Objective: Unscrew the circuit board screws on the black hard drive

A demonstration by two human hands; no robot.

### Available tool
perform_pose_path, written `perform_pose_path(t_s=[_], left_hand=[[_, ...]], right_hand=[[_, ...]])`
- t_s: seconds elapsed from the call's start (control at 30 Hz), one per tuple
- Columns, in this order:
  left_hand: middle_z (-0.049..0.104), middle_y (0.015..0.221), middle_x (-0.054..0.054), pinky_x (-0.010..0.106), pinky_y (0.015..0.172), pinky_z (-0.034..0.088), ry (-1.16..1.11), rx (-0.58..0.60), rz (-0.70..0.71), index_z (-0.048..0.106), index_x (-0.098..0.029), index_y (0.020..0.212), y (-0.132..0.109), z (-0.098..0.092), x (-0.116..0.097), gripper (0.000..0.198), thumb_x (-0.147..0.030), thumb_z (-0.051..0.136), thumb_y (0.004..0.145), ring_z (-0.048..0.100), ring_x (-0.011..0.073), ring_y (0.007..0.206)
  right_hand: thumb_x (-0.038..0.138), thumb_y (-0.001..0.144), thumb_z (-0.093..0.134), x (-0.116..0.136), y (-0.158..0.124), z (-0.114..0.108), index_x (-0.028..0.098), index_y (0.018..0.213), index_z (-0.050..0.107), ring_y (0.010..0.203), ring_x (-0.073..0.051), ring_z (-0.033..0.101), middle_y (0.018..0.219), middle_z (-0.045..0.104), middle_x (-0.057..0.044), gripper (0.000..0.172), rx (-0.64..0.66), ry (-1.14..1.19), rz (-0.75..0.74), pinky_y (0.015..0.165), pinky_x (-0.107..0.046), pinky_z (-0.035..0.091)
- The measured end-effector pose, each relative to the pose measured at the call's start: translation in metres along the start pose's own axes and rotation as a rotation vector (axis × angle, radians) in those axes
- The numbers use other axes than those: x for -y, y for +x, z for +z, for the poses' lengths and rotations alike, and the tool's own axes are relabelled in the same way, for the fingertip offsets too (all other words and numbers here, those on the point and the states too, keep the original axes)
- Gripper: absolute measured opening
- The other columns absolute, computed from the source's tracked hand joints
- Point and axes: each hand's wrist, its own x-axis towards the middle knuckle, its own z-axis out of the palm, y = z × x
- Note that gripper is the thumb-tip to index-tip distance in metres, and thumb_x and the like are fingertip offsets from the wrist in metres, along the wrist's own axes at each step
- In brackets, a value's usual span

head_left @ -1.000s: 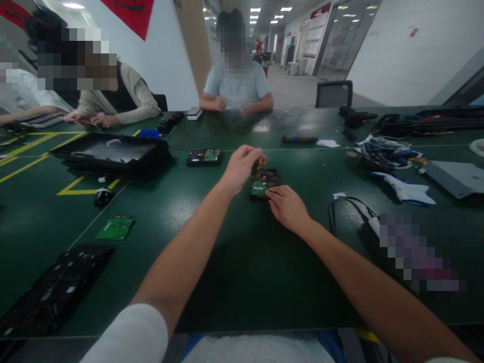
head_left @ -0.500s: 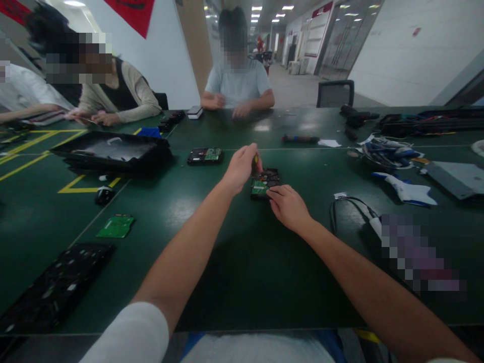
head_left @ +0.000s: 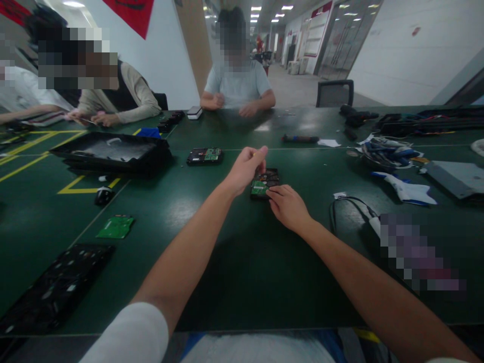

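Note:
A black hard drive (head_left: 269,177) with a green circuit board lies on the dark green table (head_left: 227,252) in front of me. My left hand (head_left: 245,169) hovers over its left edge with the fingers pinched together; what they hold is hidden by the hand. My right hand (head_left: 287,205) rests on the drive's near right corner, fingers curled and pressing on it.
A second hard drive (head_left: 204,156) lies further back, beside a black tray (head_left: 109,151). A loose green board (head_left: 115,227) and a black panel (head_left: 53,290) lie at the left. Cables (head_left: 385,151) and a white-blue tool (head_left: 406,190) lie at the right. People sit opposite.
My left hand has turned a little, so the yellow-handled tool seen in its fingers before is hidden. My right hand has stayed on the drive.

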Motion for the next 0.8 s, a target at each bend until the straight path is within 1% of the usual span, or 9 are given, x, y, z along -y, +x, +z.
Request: perform_pose_path(t_s=[0.1, 0.23, 0.33, 0.4, 0.5, 0.6, 0.7, 0.8], left_hand=[[0.065, 0.076, 0.0, 0.027, 0.07, 0.048, 0.003, 0.037, -0.012, 0.059, -0.022, 0.08, 0.0, -0.001, -0.003, 0.041, -0.056, 0.072, 0.098, 0.059, 0.0124, 0.069], [0.064, 0.077, 0.0, 0.026, 0.069, 0.046, 0.068, -0.037, 0.036, 0.066, -0.021, 0.077, 0.003, -0.007, -0.005, 0.036, -0.049, 0.075, 0.097, 0.057, 0.0123, 0.07], [0.067, 0.078, 0.001, 0.026, 0.07, 0.046, 0.072, -0.062, 0.05, 0.071, -0.02, 0.08, 0.006, -0.012, -0.005, 0.033, -0.047, 0.073, 0.099, 0.06, 0.013, 0.073], [0.069, 0.079, 0.002, 0.027, 0.072, 0.048, 0.024, -0.083, 0.033, 0.07, -0.02, 0.083, 0.006, -0.013, -0.005, 0.032, -0.047, 0.072, 0.099, 0.062, 0.0135, 0.073], [0.071, 0.078, 0.002, 0.028, 0.074, 0.051, -0.055, -0.12, -0.027, 0.063, -0.02, 0.085, 0.005, -0.011, -0.005, 0.032, -0.048, 0.074, 0.097, 0.066, 0.0142, 0.072], [0.073, 0.078, 0.003, 0.029, 0.076, 0.052, -0.081, -0.1, -0.053, 0.06, -0.021, 0.084, 0.004, -0.008, -0.006, 0.029, -0.043, 0.074, 0.097, 0.068, 0.015, 0.073], [0.073, 0.081, 0.003, 0.027, 0.075, 0.05, -0.048, -0.083, -0.025, 0.064, -0.02, 0.081, 0.004, -0.008, -0.007, 0.024, -0.037, 0.073, 0.096, 0.068, 0.0148, 0.078], [0.07, 0.081, 0.002, 0.025, 0.07, 0.047, 0.033, -0.111, 0.023, 0.07, -0.019, 0.077, 0.005, -0.009, -0.008, 0.022, -0.033, 0.071, 0.095, 0.063, 0.0134, 0.076]], right_hand=[[0.017, 0.104, 0.057, -0.001, 0.0, 0.0, 0.015, 0.133, 0.075, 0.12, -0.032, 0.061, 0.134, 0.072, -0.016, 0.034, -0.003, 0.004, -0.005, 0.106, -0.05, 0.053], [0.017, 0.104, 0.057, -0.001, 0.0, 0.001, 0.015, 0.133, 0.076, 0.12, -0.032, 0.062, 0.133, 0.072, -0.016, 0.034, -0.007, 0.002, -0.008, 0.106, -0.05, 0.052], [0.017, 0.104, 0.058, -0.001, 0.0, 0.0, 0.015, 0.132, 0.076, 0.119, -0.032, 0.062, 0.132, 0.072, -0.016, 0.034, -0.01, 0.007, -0.004, 0.106, -0.05, 0.053], [0.016, 0.103, 0.058, 0.0, 0.0, 0.0, 0.015, 0.131, 0.077, 0.119, -0.032, 0.062, 0.132, 0.073, -0.016, 0.033, -0.014, 0.012, -0.004, 0.105, -0.05, 0.053], [0.016, 0.104, 0.057, 0.001, 0.001, -0.001, 0.013, 0.131, 0.076, 0.12, -0.032, 0.062, 0.132, 0.073, -0.016, 0.033, -0.017, 0.008, -0.01, 0.106, -0.051, 0.053], [0.017, 0.104, 0.058, 0.001, 0.001, -0.001, 0.013, 0.131, 0.076, 0.12, -0.033, 0.062, 0.132, 0.073, -0.016, 0.033, -0.012, -0.003, -0.008, 0.107, -0.051, 0.053], [0.018, 0.104, 0.058, 0.0, 0.0, 0.0, 0.014, 0.132, 0.076, 0.12, -0.033, 0.062, 0.133, 0.073, -0.016, 0.033, -0.006, -0.01, -0.008, 0.106, -0.051, 0.053], [0.017, 0.104, 0.058, -0.001, 0.0, 0.001, 0.013, 0.132, 0.076, 0.119, -0.032, 0.062, 0.134, 0.072, -0.017, 0.033, -0.005, -0.008, -0.013, 0.106, -0.05, 0.053]])
